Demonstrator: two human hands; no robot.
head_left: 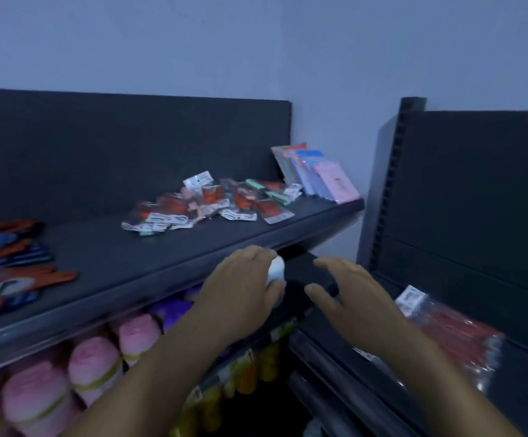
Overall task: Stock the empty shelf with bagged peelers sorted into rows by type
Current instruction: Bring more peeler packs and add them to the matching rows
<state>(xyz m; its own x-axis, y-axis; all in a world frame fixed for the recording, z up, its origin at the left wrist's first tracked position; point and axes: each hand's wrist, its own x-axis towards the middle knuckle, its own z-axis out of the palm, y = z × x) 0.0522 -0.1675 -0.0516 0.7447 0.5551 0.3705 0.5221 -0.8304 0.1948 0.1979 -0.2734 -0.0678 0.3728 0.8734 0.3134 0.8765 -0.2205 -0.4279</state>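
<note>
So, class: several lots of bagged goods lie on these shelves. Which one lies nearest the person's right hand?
The clear bag of red items on the lower right shelf, just beyond the right hand. The loose pile of small red packets lies farther off, on the upper shelf.
</note>
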